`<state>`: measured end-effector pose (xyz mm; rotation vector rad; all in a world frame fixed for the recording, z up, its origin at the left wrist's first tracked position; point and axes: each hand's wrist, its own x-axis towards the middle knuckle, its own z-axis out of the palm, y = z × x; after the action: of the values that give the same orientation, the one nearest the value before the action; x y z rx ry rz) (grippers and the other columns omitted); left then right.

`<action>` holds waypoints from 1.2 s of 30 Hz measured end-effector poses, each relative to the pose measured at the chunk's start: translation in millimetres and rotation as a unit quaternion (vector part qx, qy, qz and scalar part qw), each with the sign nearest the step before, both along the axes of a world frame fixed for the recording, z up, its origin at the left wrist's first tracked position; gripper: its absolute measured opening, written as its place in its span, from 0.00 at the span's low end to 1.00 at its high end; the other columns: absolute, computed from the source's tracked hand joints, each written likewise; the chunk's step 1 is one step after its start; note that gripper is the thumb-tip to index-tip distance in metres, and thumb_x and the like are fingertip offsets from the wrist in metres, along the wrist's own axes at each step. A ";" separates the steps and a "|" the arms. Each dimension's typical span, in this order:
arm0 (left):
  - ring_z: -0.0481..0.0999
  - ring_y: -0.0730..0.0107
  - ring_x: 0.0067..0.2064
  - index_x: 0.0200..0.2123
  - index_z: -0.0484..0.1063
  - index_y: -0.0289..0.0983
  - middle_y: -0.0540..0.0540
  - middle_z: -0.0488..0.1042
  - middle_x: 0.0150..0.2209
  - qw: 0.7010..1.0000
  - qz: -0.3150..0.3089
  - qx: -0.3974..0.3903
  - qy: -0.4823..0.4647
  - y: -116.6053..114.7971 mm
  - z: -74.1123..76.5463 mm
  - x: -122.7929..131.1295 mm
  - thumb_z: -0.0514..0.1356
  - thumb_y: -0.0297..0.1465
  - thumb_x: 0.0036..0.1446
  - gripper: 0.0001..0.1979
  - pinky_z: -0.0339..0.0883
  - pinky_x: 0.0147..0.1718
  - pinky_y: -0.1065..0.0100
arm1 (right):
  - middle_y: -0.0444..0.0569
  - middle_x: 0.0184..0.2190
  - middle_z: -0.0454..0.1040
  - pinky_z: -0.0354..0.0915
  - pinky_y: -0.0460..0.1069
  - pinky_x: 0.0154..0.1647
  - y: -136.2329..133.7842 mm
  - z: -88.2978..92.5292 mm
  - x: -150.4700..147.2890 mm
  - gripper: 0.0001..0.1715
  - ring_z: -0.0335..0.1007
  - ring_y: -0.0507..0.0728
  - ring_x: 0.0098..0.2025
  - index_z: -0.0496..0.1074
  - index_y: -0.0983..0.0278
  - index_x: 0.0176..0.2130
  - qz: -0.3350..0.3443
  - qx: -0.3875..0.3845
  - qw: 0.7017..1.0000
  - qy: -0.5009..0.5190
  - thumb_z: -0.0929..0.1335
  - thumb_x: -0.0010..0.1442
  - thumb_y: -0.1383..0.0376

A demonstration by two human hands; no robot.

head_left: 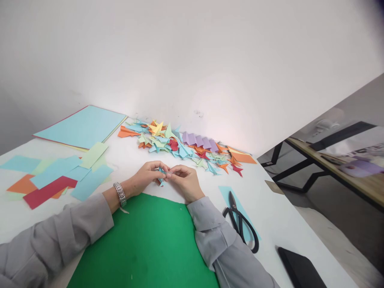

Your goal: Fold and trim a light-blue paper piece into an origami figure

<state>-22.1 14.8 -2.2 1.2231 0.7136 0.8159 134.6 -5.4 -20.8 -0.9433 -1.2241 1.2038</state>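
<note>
Both hands meet above the far edge of a green mat (144,240). Between them is a small folded piece of light blue paper (161,183), mostly covered by the fingers. My left hand (147,176), with a silver bracelet at its wrist, pinches the paper from the left. From the right, my right hand (186,182) has thumb and forefinger closed on the same piece. Just beyond the hands lies a heap of small folded paper shapes (180,150) in blue, green, orange, red and yellow.
Loose paper strips (57,176) overlap on the left, before a stack of coloured sheets (84,126). To the right, black-handled scissors (240,222) lie on a blue strip (225,193). A dark flat object (300,268) sits near the table's right edge. A wall (180,60) rises behind.
</note>
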 end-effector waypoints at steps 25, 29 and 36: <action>0.69 0.74 0.27 0.29 0.71 0.33 0.48 0.73 0.23 1.000 -0.014 0.025 0.012 5.6 -9.1 -3.5 0.64 0.37 0.48 0.12 0.58 0.24 0.71 | 0.45 0.22 0.77 0.67 0.52 0.34 0.8 -2.1 5.9 0.05 0.72 0.55 0.26 0.77 0.61 0.26 0.028 0.018 0.999 -0.002 0.75 0.46 0.63; 0.68 0.75 0.25 0.28 0.71 0.33 0.47 0.73 0.23 1.000 -0.009 -0.011 -0.003 6.3 -6.7 -2.6 0.65 0.37 0.46 0.13 0.57 0.23 0.72 | 0.45 0.24 0.78 0.67 0.52 0.35 1.3 -4.8 7.1 0.05 0.72 0.55 0.28 0.77 0.61 0.26 0.036 0.012 0.999 0.010 0.76 0.44 0.66; 0.68 0.74 0.24 0.26 0.72 0.31 0.48 0.71 0.21 0.999 0.004 -0.048 -0.017 7.4 -5.1 -1.2 0.67 0.38 0.42 0.15 0.56 0.24 0.71 | 0.45 0.25 0.79 0.69 0.50 0.37 -0.5 -4.6 5.9 0.09 0.74 0.54 0.30 0.76 0.62 0.27 0.055 -0.012 0.998 0.017 0.76 0.41 0.68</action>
<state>-23.3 22.2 -7.3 1.1185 0.7228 0.7989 140.5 -5.9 -25.3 -0.8779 -1.2510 1.3186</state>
